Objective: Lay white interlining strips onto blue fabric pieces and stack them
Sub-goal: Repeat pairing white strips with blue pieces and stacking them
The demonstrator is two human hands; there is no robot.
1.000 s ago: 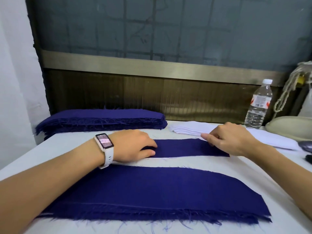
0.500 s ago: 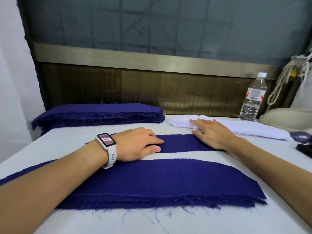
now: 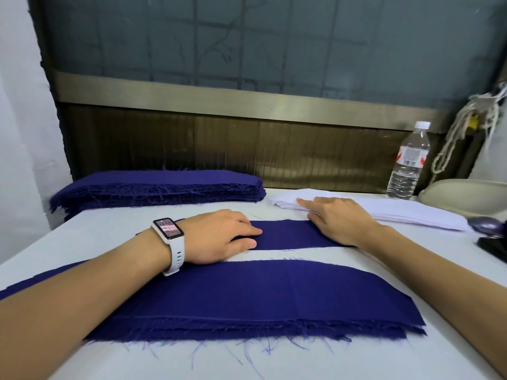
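A narrow blue fabric piece (image 3: 288, 233) lies flat across the middle of the white table. My left hand (image 3: 219, 237), with a white watch on the wrist, rests on its left part, fingers lightly bent and pressing down. My right hand (image 3: 337, 220) lies with straight fingers at the piece's right end, fingertips touching the near end of the pile of white interlining strips (image 3: 397, 212). Nearer to me sits a stack of wider blue pieces (image 3: 274, 297) with frayed edges. A thick pile of blue pieces (image 3: 159, 187) stands at the back left.
A clear water bottle (image 3: 408, 163) stands at the back right beside a cream-coloured object (image 3: 466, 196). A dark purple item (image 3: 482, 224) and a black object (image 3: 493, 245) lie at the right edge. A dark panelled wall runs behind the table.
My right hand opened from a curled pinch on the blue piece and slid away to the white strips. My left hand stayed in place on the blue piece.
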